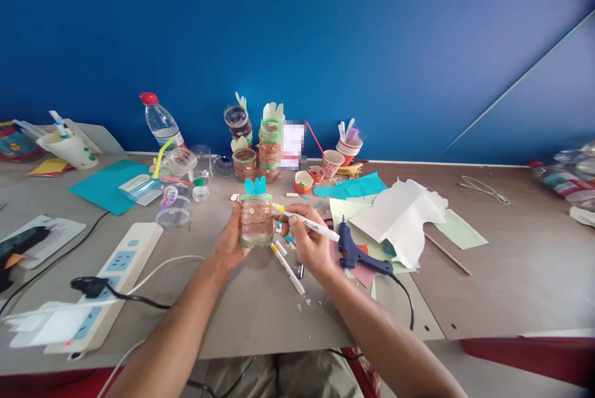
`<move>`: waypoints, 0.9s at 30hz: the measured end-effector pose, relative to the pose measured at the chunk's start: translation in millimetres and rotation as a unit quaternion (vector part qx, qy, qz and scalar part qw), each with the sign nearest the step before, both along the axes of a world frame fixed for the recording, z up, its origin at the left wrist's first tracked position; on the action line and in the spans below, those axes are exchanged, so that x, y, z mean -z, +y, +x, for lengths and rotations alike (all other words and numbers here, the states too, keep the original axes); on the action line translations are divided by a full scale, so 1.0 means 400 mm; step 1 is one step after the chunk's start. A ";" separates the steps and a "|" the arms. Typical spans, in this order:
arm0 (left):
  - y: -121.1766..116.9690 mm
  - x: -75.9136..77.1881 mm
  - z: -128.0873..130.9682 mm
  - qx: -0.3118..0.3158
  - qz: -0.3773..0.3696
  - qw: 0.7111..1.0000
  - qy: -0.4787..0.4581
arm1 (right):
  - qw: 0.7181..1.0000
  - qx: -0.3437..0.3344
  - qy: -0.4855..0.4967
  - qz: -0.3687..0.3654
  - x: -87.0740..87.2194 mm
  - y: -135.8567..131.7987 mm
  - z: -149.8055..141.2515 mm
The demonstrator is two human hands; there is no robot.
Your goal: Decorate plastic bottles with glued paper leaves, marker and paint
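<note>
A plain blue wall [297, 44] closes off the far side, and in front of it runs my grey-brown counter [232, 317], crowded with craft bits. Near the middle, my left hand [230, 234] grasps a small brownish jar [257, 228] by its left side, holding it upright above the counter. It has green bands at top and bottom, two little pale rounds on its front and teal paper leaves [255, 186] rising from the top.

My right hand [309, 243] grips a white acrylic marker [316, 228] between thumb and fingers, its yellow tip pointing left at the jar's right edge; whether it touches, I can't tell. Below that hand, a second white marker [290, 273] lies slantwise on the counter, among small paper scraps.

To the right of my right hand rests a dark blue glue gun [360, 256], partly over coloured paper, its black cord trailing toward the near edge. Beyond it spreads a crumpled white sheet [402, 215], with a thin stick [449, 254] to the right.

Farther off, behind my jar, brown banded containers [269, 153] stand near the wall, and right of them a paper cup [332, 164] has a red straw leaning in it. On the left, a white power strip [145, 240] lies slanted, and a red-capped bottle [160, 120] stands farther back.
</note>
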State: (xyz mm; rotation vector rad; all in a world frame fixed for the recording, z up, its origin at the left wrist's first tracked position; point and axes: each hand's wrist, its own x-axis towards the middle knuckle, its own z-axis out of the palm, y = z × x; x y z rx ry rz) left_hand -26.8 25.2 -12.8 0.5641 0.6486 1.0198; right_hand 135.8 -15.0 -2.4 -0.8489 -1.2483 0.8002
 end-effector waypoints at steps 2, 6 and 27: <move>0.005 0.013 -0.002 -0.001 0.000 1.000 0.005 | 1.000 -0.008 0.005 0.000 -0.002 0.000 -0.002; 0.010 0.028 -0.004 -0.008 -0.005 1.000 0.004 | 1.000 -0.013 0.004 -0.003 0.000 0.001 -0.003; 0.005 0.028 0.008 -0.027 0.010 0.999 -0.024 | 1.000 -0.014 0.014 -0.005 0.014 -0.004 -0.009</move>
